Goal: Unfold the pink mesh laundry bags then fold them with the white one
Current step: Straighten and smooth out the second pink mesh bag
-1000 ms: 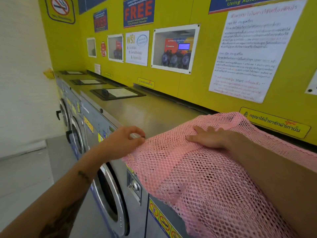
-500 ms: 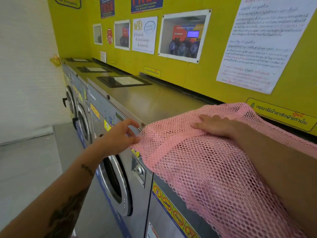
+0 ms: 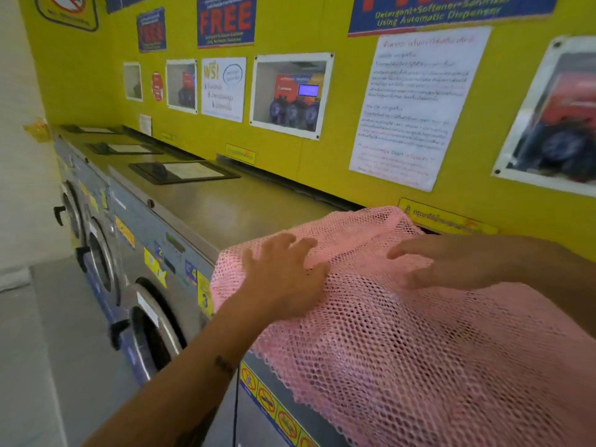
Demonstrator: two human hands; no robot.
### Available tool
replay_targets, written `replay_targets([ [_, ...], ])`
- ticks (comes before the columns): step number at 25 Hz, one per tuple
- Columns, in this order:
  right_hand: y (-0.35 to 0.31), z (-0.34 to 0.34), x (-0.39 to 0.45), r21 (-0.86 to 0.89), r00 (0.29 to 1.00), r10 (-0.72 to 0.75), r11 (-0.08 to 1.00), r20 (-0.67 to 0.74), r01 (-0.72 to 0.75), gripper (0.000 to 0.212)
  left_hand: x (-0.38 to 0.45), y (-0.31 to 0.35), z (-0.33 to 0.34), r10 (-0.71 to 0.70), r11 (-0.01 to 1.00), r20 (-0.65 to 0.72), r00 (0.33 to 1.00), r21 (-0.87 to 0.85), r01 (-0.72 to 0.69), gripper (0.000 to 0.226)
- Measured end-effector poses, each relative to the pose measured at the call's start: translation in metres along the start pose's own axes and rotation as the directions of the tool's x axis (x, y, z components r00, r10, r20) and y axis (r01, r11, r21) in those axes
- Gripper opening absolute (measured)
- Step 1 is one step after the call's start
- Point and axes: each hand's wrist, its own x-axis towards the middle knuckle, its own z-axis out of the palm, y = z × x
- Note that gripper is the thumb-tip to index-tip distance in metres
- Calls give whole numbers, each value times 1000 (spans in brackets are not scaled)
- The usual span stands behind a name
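A pink mesh laundry bag [image 3: 403,343] lies spread over the steel top of a washing machine [image 3: 245,214], its near part hanging down over the machine's front. My left hand [image 3: 283,279] rests flat on the bag's left end with the fingers spread. My right hand [image 3: 451,262] lies flat on the bag further right, near the yellow wall, fingers pointing left. No white bag is in view.
A row of front-loading washers [image 3: 106,262] runs off to the left, with black-framed lids [image 3: 180,171] on their tops. The yellow wall [image 3: 322,162] with posters and windows stands right behind the machines. Grey floor [image 3: 38,350] lies at the lower left.
My left hand has let go of the bag's left edge and moved onto the mesh, now lying flat. My right hand has shifted slightly while staying flat on the bag.
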Motion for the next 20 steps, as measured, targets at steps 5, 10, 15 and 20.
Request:
replay_targets([
  [5, 39, 45, -50, 92, 997, -4, 996, 79, -4, 85, 16, -25, 3, -112, 975, 143, 983, 208, 81, 82],
  [10, 97, 37, -83, 85, 995, 30, 996, -91, -22, 61, 1, 16, -27, -24, 994, -11, 1000, 107, 25, 62],
  [15, 163, 27, -134, -19, 991, 115, 993, -72, -116, 60, -70, 164, -7, 317, 917, -11, 948, -253, -309, 24],
  [20, 205, 50, -158, -188, 988, 151, 970, -25, -153, 66, -147, 268, 26, 429, 903, 406, 807, -177, -392, 65],
])
